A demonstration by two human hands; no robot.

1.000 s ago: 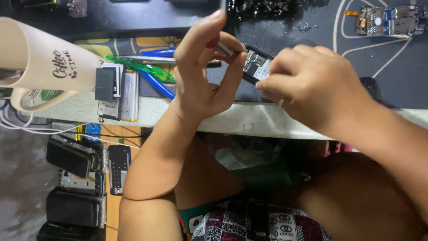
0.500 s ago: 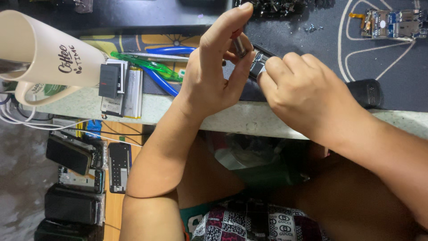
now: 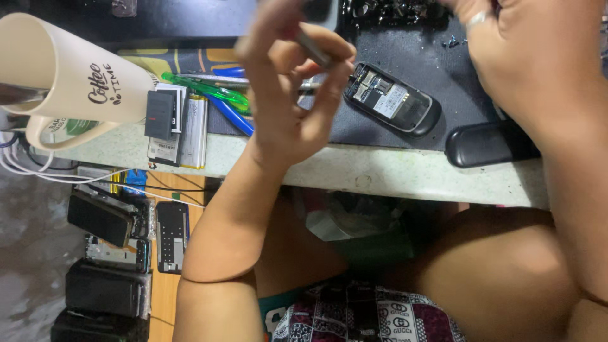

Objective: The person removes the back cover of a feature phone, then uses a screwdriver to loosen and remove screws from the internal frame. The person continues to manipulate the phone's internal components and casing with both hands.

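A small dark phone (image 3: pixel 392 101) with its back off lies on the dark work mat (image 3: pixel 456 82), its circuit board and label showing. My left hand (image 3: pixel 288 95) hovers just left of it, with the fingers pinched on a thin grey metal tool (image 3: pixel 315 49) that points down toward the phone. My right hand (image 3: pixel 538 63) is raised at the upper right, above the mat, with its fingers curled. Whatever may be in it is hidden. A black back cover (image 3: pixel 487 142) rests near the bench edge below the right hand.
A cream mug (image 3: pixel 69 76) lies on its side at the left, next to flat batteries (image 3: pixel 177 123) and green and blue tools (image 3: pixel 215 95). Small dark parts (image 3: pixel 392 11) are heaped at the back. Old phones and boards (image 3: pixel 107 253) sit on a lower shelf at the left.
Both hands held the phone together before. It now lies on the mat, my right hand has pulled away up and to the right, and my left hand keeps the thin tool.
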